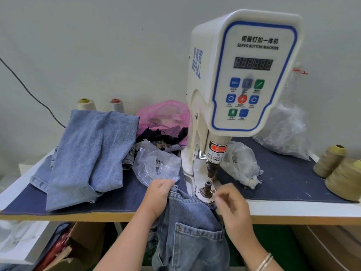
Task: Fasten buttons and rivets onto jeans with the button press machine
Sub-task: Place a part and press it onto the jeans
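Observation:
A white servo button press machine stands on the table, its punch hanging above the lower die. A pair of blue jeans hangs over the table's front edge, the waistband just left of the die. My left hand grips the waistband. My right hand hovers right of the die with fingertips pinched together; it is blurred, and what it pinches is too small to make out.
A folded heap of jeans lies at the left on the dark denim table cover. Clear plastic bags of hardware flank the machine, a pink bag behind. Thread cones stand at the right edge. Cardboard boxes sit below.

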Demonstrator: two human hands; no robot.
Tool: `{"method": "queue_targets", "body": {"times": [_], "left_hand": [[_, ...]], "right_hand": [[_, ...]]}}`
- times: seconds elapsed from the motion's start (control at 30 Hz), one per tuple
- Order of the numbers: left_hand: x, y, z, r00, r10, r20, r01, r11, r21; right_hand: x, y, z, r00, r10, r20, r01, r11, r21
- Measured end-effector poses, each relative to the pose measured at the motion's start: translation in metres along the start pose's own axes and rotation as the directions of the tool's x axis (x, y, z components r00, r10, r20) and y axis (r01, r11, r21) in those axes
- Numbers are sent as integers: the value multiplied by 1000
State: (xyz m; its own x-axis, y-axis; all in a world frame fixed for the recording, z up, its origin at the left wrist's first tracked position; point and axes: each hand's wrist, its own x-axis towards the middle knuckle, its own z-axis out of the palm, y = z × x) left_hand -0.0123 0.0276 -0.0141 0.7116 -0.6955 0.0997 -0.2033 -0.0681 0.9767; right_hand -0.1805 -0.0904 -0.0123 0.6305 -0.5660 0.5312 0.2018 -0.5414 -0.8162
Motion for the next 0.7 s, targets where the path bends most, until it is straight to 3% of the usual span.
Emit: {"method": "queue_targets", "body": {"times": [0.1,0.27,0.47,0.57,0.63,0.7], "left_hand": [[0,1,0,1000,-5,-1,5,1000,11],[1,0,0,1000,4,-20,-3,999,41],[1,4,-1,1000,-24,-10,25,999,37],[-1,6,1,997,-42,-57,47,994,96],[-6,13,5,991,38,-131,-5,970,244],[-16,26,8,938,264,-227,-147,891,429]], "right_hand": [[-22,5,-16,942,-89,323,134,984,-117],[-32,13,-36,817,93,569,204,877,-436],[-20,5,-34,782,259,567,42,886,-462],[-16,0,-33,726,316,610,110,823,-557],[-11,-9,-32,764,274,585,105,841,-530],[-7,-21,-32,804,241,544,18,904,-427]]}}
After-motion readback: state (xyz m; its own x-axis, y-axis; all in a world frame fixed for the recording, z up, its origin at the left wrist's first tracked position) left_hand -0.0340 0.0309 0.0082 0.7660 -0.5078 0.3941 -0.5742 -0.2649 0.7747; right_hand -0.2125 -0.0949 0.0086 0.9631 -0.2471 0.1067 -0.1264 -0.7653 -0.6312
